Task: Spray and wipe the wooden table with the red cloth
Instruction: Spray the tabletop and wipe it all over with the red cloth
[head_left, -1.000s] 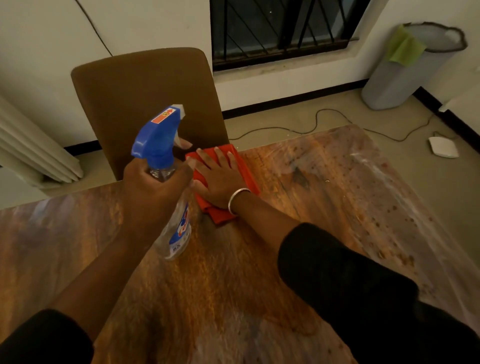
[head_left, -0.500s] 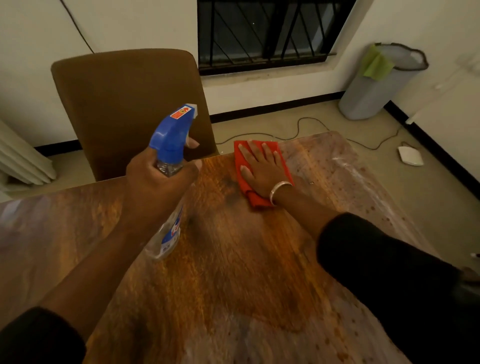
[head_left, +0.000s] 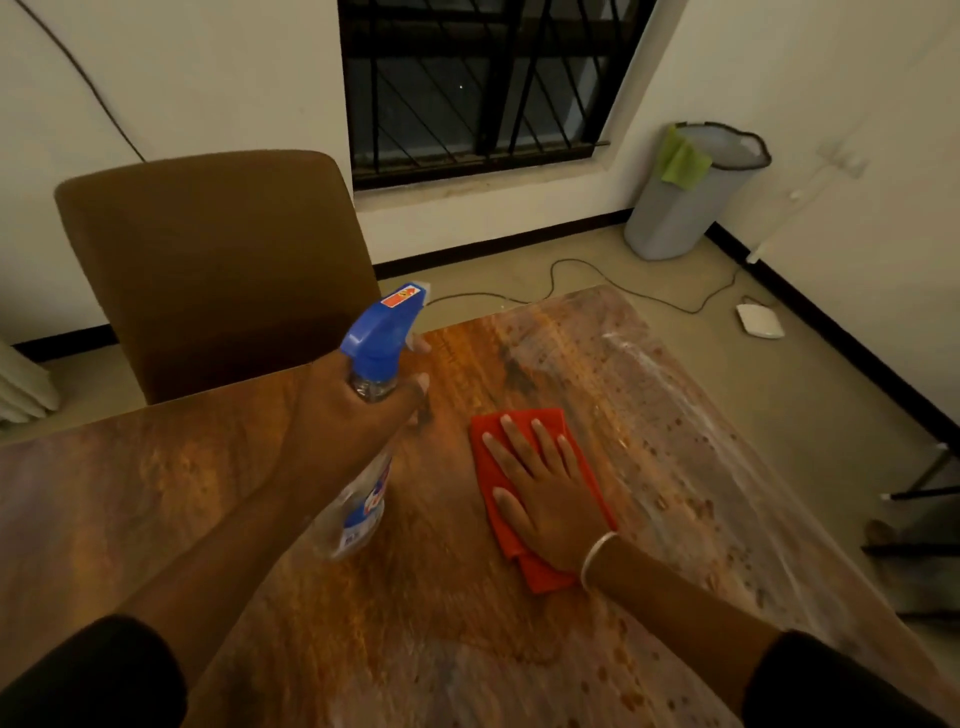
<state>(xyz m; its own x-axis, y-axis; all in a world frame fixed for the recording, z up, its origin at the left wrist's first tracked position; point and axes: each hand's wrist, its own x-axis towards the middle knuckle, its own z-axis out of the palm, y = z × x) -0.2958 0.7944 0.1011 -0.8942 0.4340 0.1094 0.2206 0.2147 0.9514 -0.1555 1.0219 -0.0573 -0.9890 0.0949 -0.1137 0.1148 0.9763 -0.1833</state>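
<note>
My left hand (head_left: 345, 415) grips a clear spray bottle with a blue trigger head (head_left: 382, 332), held above the wooden table (head_left: 218, 509) with the nozzle aimed at the far edge. My right hand (head_left: 545, 491) lies flat, fingers spread, pressing the folded red cloth (head_left: 524, 423) onto the table right of centre. The cloth shows around my fingers and below my wrist. A silver bangle circles my right wrist.
A brown upholstered chair (head_left: 208, 270) stands at the table's far side. The table's right part carries a shiny clear plastic cover (head_left: 675, 441). On the floor beyond lie a cable (head_left: 623, 286), a white device (head_left: 759, 321) and a grey bin (head_left: 685, 202).
My right hand has slid the red cloth from the far edge near the chair to the right and toward me. The spray bottle stays held up in my left hand.
</note>
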